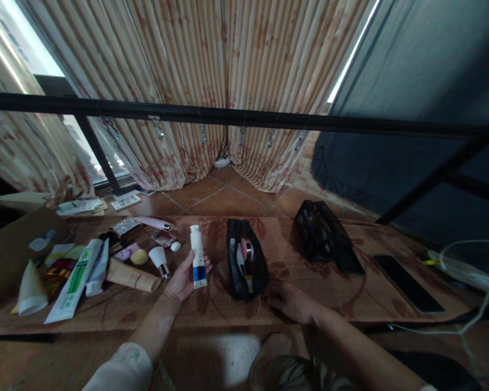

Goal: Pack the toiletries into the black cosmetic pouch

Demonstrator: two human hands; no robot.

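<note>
My left hand (pixel 183 276) is closed around a white squeeze tube (pixel 197 251) with a blue lower end, its cap pointing away from me. Just right of it, an open black mesh pouch (pixel 233 271) stands on the brown patterned cloth (pixel 212 312). Inside the pouch a pink round-topped item (pixel 248 248) and some other small items show. At the pouch's near right edge is my right hand (pixel 289 301), its fingers bent against the pouch; the fingertips are dim. Left of my left hand lies a white makeup brush or bottle with a silver end (pixel 158 259).
Cosmetics crowd the left side, among them a green-striped white tube (pixel 75 279) and a beige tube (pixel 132 276), beside a cardboard box (pixel 20 244). On the right lie a second black mesh bag (pixel 320 231) and a phone (pixel 407 282). A dark rail (pixel 244 117) crosses behind.
</note>
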